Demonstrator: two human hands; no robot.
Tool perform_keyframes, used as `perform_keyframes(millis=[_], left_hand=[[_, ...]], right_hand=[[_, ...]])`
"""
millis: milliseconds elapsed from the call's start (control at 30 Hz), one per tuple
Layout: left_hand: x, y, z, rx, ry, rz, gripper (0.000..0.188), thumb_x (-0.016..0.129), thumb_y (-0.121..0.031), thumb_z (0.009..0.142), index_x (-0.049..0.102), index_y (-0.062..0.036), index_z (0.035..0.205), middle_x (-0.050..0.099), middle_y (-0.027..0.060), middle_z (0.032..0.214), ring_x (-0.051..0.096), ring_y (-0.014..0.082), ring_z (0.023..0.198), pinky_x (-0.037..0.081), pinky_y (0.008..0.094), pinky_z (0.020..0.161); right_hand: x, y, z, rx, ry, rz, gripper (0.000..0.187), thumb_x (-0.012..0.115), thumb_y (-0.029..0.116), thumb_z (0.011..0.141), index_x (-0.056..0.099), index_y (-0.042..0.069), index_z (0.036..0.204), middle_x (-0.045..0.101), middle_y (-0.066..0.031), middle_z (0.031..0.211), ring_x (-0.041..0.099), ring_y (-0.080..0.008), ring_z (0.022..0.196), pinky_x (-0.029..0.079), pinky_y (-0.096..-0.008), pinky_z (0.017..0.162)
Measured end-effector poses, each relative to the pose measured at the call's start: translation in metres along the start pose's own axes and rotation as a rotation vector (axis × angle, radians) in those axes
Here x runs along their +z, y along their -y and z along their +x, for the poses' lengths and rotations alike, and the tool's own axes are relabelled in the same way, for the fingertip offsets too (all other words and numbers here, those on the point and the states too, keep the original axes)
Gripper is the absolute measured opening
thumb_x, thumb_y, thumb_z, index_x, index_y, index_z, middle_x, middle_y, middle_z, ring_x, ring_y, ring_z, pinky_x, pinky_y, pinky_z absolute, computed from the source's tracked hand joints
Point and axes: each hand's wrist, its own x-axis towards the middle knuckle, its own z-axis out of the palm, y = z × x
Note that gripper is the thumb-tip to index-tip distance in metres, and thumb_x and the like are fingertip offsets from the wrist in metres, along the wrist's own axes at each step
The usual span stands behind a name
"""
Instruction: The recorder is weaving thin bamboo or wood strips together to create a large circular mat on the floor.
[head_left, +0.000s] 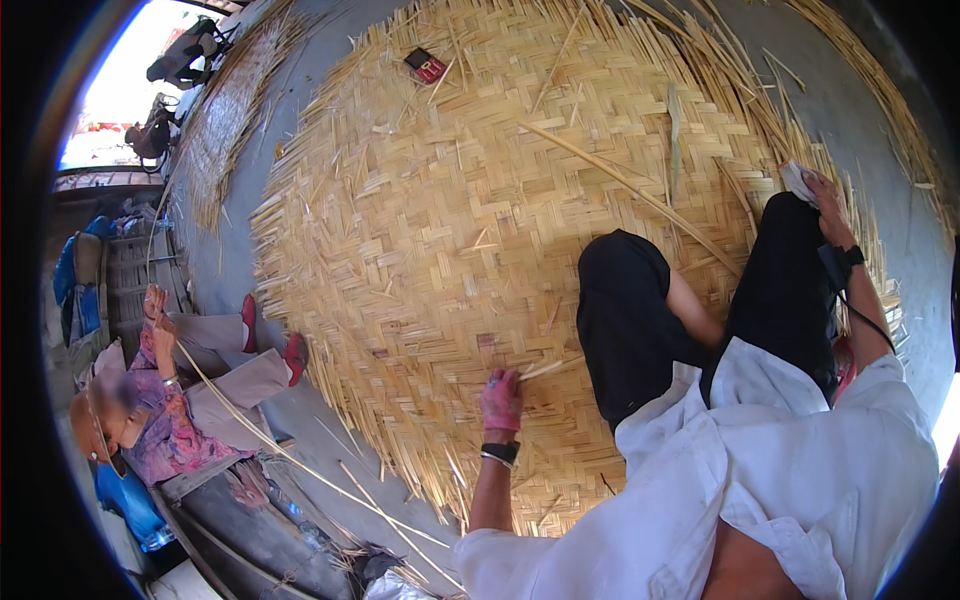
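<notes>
A large woven reed mat point(420, 230) with a herringbone pattern spreads under me. My left hand point(500, 403), in a pink glove, is low over the mat's near part with its fingers curled. Its fingertips close on the end of a short pale reed strip point(543, 370). At my right knee, my right hand point(826, 205) is closed round a whitish, crumpled, cloth-like piece point(798, 182). A long loose reed point(630, 180) lies slantwise across the mat in front of my knees.
A red and black phone point(425, 66) lies on the mat's far part. At left, another person point(180, 400) sits handling a long reed point(240, 415). Loose reeds point(740, 80) line the mat's right edge; a second woven piece point(235, 110) lies far left.
</notes>
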Motion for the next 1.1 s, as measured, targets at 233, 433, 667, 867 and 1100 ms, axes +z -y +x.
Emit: perform_keyframes(millis=[233,433,667,867,1100], left_hand=[[-0.032,-0.033,-0.029,-0.255,-0.278,-0.287,0.075,0.081,-0.023,0.054,0.048,-0.0151,0.121,0.049,0.0111,0.117,0.042,0.0325,0.114,0.037,0.0391,0.092],[-0.016,-0.058,0.000,0.041,0.007,0.115,0.081,0.083,-0.032,0.051,0.047,-0.0174,0.122,0.041,0.0121,0.127,0.034,0.0332,0.121,0.031,0.0498,0.094],[0.048,-0.058,-0.056,0.001,-0.180,0.109,0.045,0.061,-0.009,0.066,0.049,-0.0170,0.109,0.051,0.0063,0.097,0.050,0.0291,0.091,0.042,0.0398,0.073],[0.060,-0.035,-0.094,-0.303,-0.504,0.085,0.031,0.053,-0.005,0.077,0.048,-0.0111,0.107,0.056,0.0120,0.093,0.055,0.0324,0.081,0.045,0.0414,0.068],[0.046,0.059,-0.181,-0.789,-0.910,-0.574,0.015,0.052,-0.008,0.085,0.054,-0.0038,0.099,0.053,0.0112,0.102,0.054,0.0213,0.087,0.047,0.0318,0.071]], right_hand=[[0.001,0.002,-0.001,0.011,-0.061,0.028,0.040,0.061,0.028,0.082,0.056,-0.001,0.109,0.061,-0.0052,0.098,0.056,-0.0127,0.089,0.040,-0.0242,0.083],[-0.011,0.013,-0.018,-0.024,-0.002,0.045,0.044,0.058,0.027,0.083,0.050,0.001,0.119,0.057,-0.0096,0.111,0.052,-0.0194,0.104,0.037,-0.0284,0.091],[-0.038,0.004,-0.042,-0.603,-0.130,-0.608,0.041,0.058,0.026,0.085,0.053,-0.001,0.116,0.054,-0.0097,0.113,0.049,-0.0163,0.104,0.036,-0.0272,0.092],[-0.062,-0.009,-0.007,-0.525,0.071,-0.838,0.084,0.022,0.069,0.082,0.037,0.003,0.132,0.040,-0.0202,0.131,0.033,-0.0356,0.124,0.022,-0.0411,0.104],[-0.079,-0.008,0.001,-0.853,0.168,-1.031,0.085,0.023,0.068,0.082,0.037,-0.001,0.130,0.041,-0.0188,0.131,0.033,-0.0338,0.125,0.020,-0.0404,0.105]])
